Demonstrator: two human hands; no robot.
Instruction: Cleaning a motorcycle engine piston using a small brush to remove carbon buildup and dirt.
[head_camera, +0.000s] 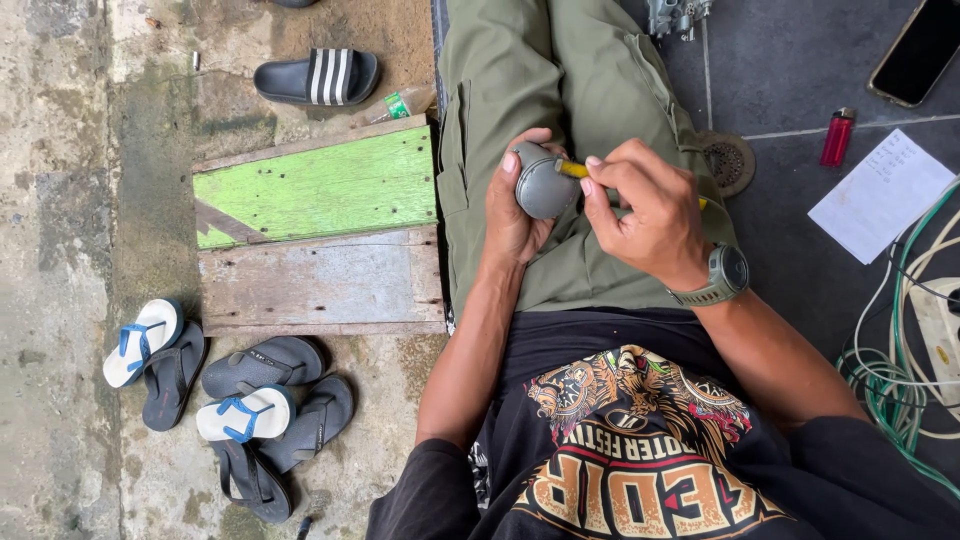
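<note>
A seated person's left hand (515, 205) cups a rounded grey metal part (545, 180), fingers wrapped behind it and thumb over its upper edge, so that the domed face turns up toward the camera and the piece stays braced above the lap. The right hand (645, 215) pinches a slim yellow-handled tool (573, 169) between thumb and fingertips, a pen-like grip that seems chosen for fine control; its working end meets the upper right edge of the grey part. The tool's long axis runs nearly level, tilting slightly down to the right, with the tip pointing left into the part and the handle passing back under the right hand; a sliver of yellow shows past the knuckles. What the tip does there cannot be made out. Both hands hover over olive-green trousers (560, 80), just above the hem of a black printed shirt (620, 440). A grey wristwatch (722, 275) sits on the right wrist. On the dark tiled floor to the person's right lie a red lighter (838, 136), a white sheet of paper (880, 195), a phone (915, 50) and coiled green and white cables (900, 370). To the left, a green and grey wooden board (318, 230) rests on concrete near scattered sandals (240, 410).
</note>
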